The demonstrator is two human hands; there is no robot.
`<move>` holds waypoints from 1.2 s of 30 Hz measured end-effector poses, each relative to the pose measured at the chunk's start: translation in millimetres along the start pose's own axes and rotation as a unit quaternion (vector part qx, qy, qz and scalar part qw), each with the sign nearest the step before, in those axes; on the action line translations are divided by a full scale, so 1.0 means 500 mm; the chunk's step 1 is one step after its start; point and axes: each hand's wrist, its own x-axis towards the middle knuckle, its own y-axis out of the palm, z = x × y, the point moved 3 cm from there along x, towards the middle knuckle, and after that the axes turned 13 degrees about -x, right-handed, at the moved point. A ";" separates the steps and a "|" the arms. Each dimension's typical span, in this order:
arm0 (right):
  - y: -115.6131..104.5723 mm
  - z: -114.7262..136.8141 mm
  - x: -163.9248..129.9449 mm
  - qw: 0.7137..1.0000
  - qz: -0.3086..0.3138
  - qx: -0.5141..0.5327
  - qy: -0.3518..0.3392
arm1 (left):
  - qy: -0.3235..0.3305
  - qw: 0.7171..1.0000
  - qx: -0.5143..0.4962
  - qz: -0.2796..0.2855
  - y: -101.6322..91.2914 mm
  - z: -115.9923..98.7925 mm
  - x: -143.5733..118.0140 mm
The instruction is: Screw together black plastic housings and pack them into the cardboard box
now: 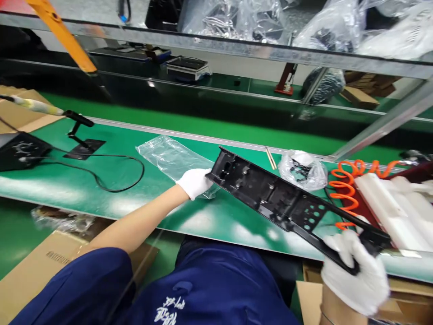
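A long black plastic housing (270,194) is held slantwise above the green bench, its hollow, ribbed inside facing me. My right hand (358,268), in a white glove, is closed around its lower right end. At the upper left end my left hand (195,183), gloved too, grips the edge, its fingertips partly hidden by the part. A clear plastic bag (172,155) lies flat on the bench beneath and behind my left hand. To the right, a small clear bag of black parts (302,170) sits behind the housing.
A coiled orange air hose (343,185) and white foam pieces (389,207) are at the right. On the left are a soldering-iron stand (84,149), a black control box (22,151) and a looping cable. A metal shelf (216,40) with plastic bags crosses overhead.
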 end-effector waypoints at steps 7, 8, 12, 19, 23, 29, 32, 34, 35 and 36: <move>-0.027 -0.033 -0.030 1.000 0.004 -0.017 -0.010 | -0.037 0.995 -0.059 -0.075 -0.029 -0.057 0.023; -0.032 -0.037 -0.030 1.000 0.006 -0.021 -0.007 | -0.037 0.994 -0.068 -0.076 -0.030 -0.063 0.024; -0.044 -0.047 -0.025 0.999 0.005 -0.042 0.001 | -0.020 0.994 -0.075 -0.076 -0.014 -0.091 0.022; -0.030 -0.071 -0.011 0.996 -0.039 -0.024 0.074 | 0.009 0.999 -0.039 -0.032 0.030 -0.109 -0.016; -0.014 -0.086 -0.027 0.994 -0.060 0.003 0.095 | -0.029 0.998 -0.015 -0.059 0.016 -0.087 -0.020; 0.002 -0.096 -0.051 0.996 -0.055 0.008 0.074 | -0.034 0.992 -0.041 -0.111 -0.006 -0.091 -0.003; 0.004 -0.094 -0.052 0.997 -0.047 0.007 0.063 | -0.025 0.990 -0.048 -0.129 -0.004 -0.098 0.000; 0.002 -0.092 -0.050 0.997 -0.058 0.007 0.059 | -0.011 0.991 -0.064 -0.118 0.004 -0.099 -0.003; 0.002 -0.091 -0.049 0.996 -0.062 0.006 0.058 | -0.002 0.990 -0.077 -0.115 0.008 -0.099 -0.004; 0.003 -0.091 -0.048 0.997 -0.059 0.002 0.058 | 0.007 0.989 -0.091 -0.117 0.011 -0.098 -0.006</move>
